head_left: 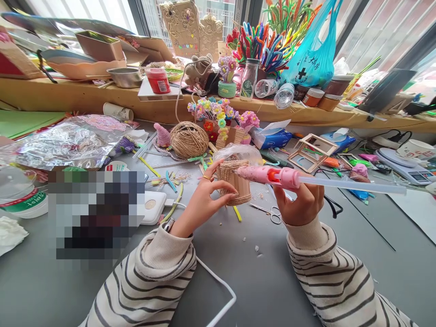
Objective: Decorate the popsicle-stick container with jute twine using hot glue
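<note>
A small round container (243, 187), partly wrapped in brown twine, is held above the grey table by my left hand (207, 198), its fingers closed around the left side. My right hand (301, 202) grips a pink glue gun (265, 176) with a long clear glue stick (354, 184) coming out of its back end toward the right. The gun's tip points left and reaches the container's upper part; whether it touches is unclear. Behind the container sits a ball of brown twine (189, 140).
Small scissors (275, 215) lie between my hands on the grey table (252, 281). A white cable (221, 284) runs in front of my left arm. Wooden frames (311, 152) and a scale (405, 165) are at the right. Craft flowers (214, 111) stand behind.
</note>
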### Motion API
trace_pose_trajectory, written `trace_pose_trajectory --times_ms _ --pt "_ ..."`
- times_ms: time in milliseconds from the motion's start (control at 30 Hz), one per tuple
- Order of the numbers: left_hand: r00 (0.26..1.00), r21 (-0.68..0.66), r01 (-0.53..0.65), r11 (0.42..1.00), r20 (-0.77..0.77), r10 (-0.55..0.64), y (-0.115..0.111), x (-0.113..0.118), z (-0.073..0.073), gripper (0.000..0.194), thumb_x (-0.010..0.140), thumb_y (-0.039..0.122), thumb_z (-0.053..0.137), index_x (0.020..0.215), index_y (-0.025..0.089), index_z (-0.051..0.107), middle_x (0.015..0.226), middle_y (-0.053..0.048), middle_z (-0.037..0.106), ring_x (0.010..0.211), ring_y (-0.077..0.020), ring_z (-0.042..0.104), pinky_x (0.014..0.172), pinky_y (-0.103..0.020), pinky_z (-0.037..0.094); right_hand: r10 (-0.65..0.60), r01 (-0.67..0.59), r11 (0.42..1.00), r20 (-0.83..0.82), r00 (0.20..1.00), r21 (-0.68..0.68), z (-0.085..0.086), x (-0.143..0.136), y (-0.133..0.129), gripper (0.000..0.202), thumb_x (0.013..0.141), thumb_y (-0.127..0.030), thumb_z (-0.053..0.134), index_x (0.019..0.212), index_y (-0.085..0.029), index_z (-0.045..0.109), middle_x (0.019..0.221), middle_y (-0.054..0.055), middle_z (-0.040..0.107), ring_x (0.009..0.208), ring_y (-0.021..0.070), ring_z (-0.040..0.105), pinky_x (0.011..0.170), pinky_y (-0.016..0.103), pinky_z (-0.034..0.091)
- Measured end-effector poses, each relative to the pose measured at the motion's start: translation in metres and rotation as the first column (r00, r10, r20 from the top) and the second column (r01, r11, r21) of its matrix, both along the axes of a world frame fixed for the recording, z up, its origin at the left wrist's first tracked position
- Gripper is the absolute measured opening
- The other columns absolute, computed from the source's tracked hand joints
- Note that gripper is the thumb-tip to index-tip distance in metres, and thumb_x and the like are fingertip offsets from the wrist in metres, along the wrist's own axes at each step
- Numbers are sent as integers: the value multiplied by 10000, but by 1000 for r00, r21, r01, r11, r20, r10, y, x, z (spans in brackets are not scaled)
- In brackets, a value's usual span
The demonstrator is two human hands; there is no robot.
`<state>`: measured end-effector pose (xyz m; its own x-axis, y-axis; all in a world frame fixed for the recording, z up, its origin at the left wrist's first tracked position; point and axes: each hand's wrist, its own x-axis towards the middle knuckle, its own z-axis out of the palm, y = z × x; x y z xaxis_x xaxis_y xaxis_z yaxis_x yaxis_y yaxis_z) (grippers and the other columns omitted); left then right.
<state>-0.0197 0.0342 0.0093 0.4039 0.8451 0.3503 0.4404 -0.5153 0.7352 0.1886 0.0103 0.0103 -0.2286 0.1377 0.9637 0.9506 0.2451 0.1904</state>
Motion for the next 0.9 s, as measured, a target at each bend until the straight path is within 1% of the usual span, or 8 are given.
trace_pose_trajectory --times_ms 167,267,367,433,533,667,800,900 --pt "1000 7 -4 1000 5 4 0 0 0 165 745 340 556 777 220 665 1391 -13 250 1297 -234 216 1057 -375 239 20 -20 1000 -10 1000 -4 -2 1 2 296 719 -215 600 971 -251 449 849 47 641 735 192 615 654 332 462" --pt "1000 7 -3 1000 6 3 0 0 0 159 741 331 561 770 214 665 1395 -19 243 1295 -235 222 1057 -376 239 39 -40 999 14 999 31 0 1 2 368 690 -193 635 996 -242 436 845 55 636 730 193 612 637 323 474" --pt "1000 11 -2 1000 6 2 0 0 1 158 741 332 560 768 216 665 1393 -16 247 1293 -242 223 1055 -387 243 27 -28 999 27 999 34 2 0 1 395 687 -180 639 1020 -234 433 830 65 625 717 198 608 620 328 485" --pt "1000 14 0 1000 4 0 0 0 1 155 745 329 557 771 219 663 1391 -15 250 1294 -237 221 1054 -387 244 16 -17 999 32 999 27 2 0 1 425 691 -176 636 1059 -219 429 826 74 620 717 204 604 620 334 489" --pt "1000 13 1 1000 4 -1 0 0 0 151 747 326 556 775 222 661 1391 -14 244 1295 -223 220 1058 -374 237 30 -32 998 36 999 57 2 0 1 501 681 -170 644 1129 -178 418 817 86 618 715 210 599 619 335 492" --pt "1000 12 -2 1000 4 2 1 0 -1 150 743 336 560 773 229 660 1388 -2 248 1294 -223 222 1057 -370 239 45 -46 998 20 999 53 1 0 2 563 678 -150 642 1188 -172 404 826 85 616 728 210 595 627 340 489" --pt "1000 13 -3 1000 4 3 1 0 -1 153 743 340 559 772 227 659 1390 -2 246 1295 -218 220 1058 -370 237 42 -43 997 15 999 60 0 0 3 580 685 -153 635 1210 -180 393 831 74 612 738 204 592 633 337 491" --pt "1000 14 -5 1000 6 4 0 0 0 159 743 339 558 772 221 661 1389 -7 250 1294 -219 223 1059 -360 237 37 -37 997 9 999 70 0 0 3 543 696 -168 628 1189 -196 403 832 64 612 741 198 594 634 330 489"
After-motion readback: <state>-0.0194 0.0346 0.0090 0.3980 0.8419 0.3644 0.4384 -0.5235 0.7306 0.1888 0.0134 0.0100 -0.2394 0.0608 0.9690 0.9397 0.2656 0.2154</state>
